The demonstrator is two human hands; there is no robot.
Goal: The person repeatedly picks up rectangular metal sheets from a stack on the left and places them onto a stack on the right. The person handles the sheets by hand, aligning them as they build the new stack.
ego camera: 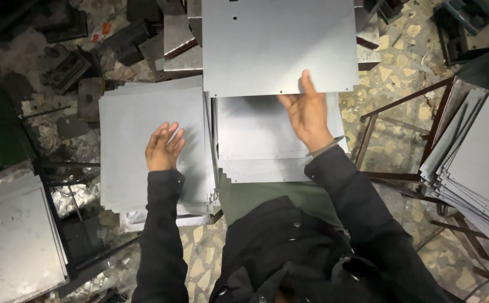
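Grey metal sheet (pixel 278 45) is held up by the right hand (pixel 307 112), thumb on top and fingers under its near edge, so it lifts off the stack (pixel 255 146) below the fingers. Left hand (pixel 163 147) lies flat, fingers spread, on another stack (pixel 138 151), keeping it steady. No boxes or bins show.

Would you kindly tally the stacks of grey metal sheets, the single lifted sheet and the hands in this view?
Stacks of grey metal sheets: 4 (under the left hand, centre, far right, lower left)
Lifted sheet: 1
Hands: 2 (left hand, right hand)
Total: 7
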